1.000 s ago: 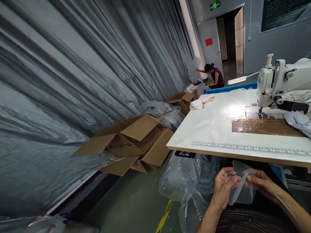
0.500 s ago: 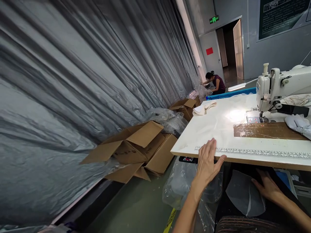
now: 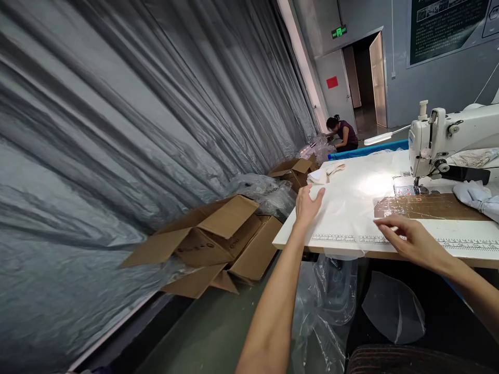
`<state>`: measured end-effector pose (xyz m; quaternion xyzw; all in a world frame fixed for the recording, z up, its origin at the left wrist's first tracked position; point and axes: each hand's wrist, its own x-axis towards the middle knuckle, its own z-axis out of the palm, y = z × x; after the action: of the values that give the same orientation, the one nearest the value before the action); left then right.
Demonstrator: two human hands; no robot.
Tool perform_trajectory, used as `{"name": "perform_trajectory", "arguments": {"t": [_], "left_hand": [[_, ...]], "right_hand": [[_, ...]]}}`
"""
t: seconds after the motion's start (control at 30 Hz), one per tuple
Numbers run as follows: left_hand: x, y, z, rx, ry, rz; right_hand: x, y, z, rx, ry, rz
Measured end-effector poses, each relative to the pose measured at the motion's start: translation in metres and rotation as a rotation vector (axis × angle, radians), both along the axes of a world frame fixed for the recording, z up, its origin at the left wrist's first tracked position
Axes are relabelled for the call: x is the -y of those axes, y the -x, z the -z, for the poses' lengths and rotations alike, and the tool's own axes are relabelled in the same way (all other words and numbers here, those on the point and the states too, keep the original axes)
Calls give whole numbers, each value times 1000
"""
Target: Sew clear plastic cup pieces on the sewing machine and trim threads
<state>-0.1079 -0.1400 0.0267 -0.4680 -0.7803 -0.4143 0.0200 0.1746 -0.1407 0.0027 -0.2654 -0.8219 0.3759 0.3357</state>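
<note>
My left hand (image 3: 307, 206) is open over the left side of the white sewing table (image 3: 290, 236), thumb apart from the fingers, just short of a crumpled cream cloth (image 3: 325, 174). At the front edge, my right hand (image 3: 409, 240) is closed in a pinch near the printed ruler. A thin, see-through white piece (image 3: 349, 228) lies faintly between both hands and droops over the edge; its corner appears to be in the right fingertips. On my lap rests another sheer, rounded piece (image 3: 393, 309). The sewing machine (image 3: 424, 145) stands to the right, its lamp lit.
Open cardboard boxes (image 3: 228, 218) and clear plastic wrap (image 3: 265, 192) lie on the floor to the left, beside a grey curtain (image 3: 136, 130). Clear plastic bags (image 3: 315, 306) hang below the table. Farther back, a person (image 3: 345, 135) crouches near a doorway. Brown board (image 3: 429, 205) lies by the needle.
My left hand has moved from the table's front edge farther in, toward the cream cloth. My right hand has risen from my lap to the tabletop, and a sheer piece now lies there.
</note>
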Motion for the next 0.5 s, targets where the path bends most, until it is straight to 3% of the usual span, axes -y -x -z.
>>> {"name": "perform_trajectory", "arguments": {"t": [0.1, 0.2, 0.33, 0.5], "left_hand": [[-24, 16, 11, 81, 47, -45], [-23, 20, 26, 159, 56, -30], [-8, 12, 33, 263, -73, -13], [19, -20, 22, 455, -359, -2]], "right_hand": [[-7, 21, 14, 59, -366, 99], [-5, 25, 31, 231, -570, 102], [-4, 17, 40, 133, -537, 110], [-8, 9, 39, -141, -322, 149]]}}
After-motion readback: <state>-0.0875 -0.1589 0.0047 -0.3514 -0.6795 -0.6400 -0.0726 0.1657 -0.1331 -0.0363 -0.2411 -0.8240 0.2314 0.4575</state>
